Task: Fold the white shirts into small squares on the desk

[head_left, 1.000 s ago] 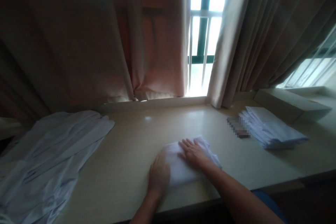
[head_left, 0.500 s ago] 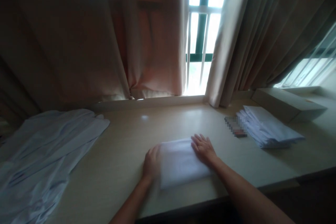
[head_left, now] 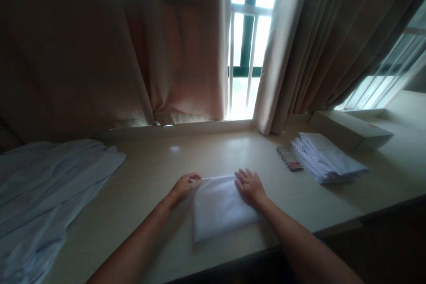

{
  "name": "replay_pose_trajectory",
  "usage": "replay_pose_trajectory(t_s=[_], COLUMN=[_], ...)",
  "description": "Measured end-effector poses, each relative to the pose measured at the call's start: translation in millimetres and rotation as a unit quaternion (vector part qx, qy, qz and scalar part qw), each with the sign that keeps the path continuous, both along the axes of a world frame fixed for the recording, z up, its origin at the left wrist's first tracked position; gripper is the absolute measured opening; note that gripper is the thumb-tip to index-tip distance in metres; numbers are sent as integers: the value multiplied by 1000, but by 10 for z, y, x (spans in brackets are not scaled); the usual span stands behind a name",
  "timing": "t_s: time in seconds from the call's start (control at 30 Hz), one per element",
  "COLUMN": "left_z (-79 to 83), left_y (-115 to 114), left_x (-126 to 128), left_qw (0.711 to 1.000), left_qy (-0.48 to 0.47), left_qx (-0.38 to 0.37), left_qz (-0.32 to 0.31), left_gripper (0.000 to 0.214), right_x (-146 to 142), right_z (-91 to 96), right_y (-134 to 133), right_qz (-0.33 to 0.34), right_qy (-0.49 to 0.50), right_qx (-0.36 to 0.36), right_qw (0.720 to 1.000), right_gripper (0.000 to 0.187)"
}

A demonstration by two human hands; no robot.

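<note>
A folded white cloth (head_left: 221, 213), a neat flat rectangle, lies on the pale table (head_left: 156, 239) in front of me. At its far left corner my left hand (head_left: 184, 186) has its fingers curled in and pinches the edge. My right hand (head_left: 250, 186) rests flat on the far right part of the cloth, fingers stretched out and slightly spread. The near right side of the cloth is partly covered by my right forearm.
On the left spreads a loose heap of white cloth (head_left: 56, 191). To the right sit a stack of folded white cloths (head_left: 329, 157), a blurred-out flat object (head_left: 290, 158) and a pale box (head_left: 351, 129). Curtains (head_left: 276, 75) hang along the table's back edge.
My left hand has slid from the cloth's left side up to its far left corner. The right hand stays flat on the cloth. The whole view has shifted slightly.
</note>
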State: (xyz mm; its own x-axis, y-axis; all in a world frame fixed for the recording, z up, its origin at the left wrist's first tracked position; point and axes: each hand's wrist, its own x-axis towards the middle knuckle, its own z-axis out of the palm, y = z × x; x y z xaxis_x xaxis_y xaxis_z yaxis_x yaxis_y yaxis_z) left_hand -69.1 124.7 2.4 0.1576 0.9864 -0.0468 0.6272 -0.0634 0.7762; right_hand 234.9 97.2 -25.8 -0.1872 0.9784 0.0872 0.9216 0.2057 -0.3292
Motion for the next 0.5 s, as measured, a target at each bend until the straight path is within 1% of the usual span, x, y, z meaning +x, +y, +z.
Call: replay_pose_trajectory(t_s=[0.17,0.3,0.4,0.5], left_z=[108,120,110,118], left_y=[27,46,64,71], left_x=[-17,-1,9,-2], left_qw=[998,994,993,995], left_qy=[57,95,102,84], left_qx=[24,30,18,5], left_qz=[-34,-49,-58,-60], left_gripper=[33,30,31,34], right_x=[0,-1,-4,-5], right_z=[5,6,4,0], right_y=[2,3,3,2], right_qz=[-3,-4,-5,-5], right_qy=[4,3,1,4], right_qx=[-11,-13,-12,-4], right_qw=[1000,1000,1000,1000], right_gripper=[51,51,51,50])
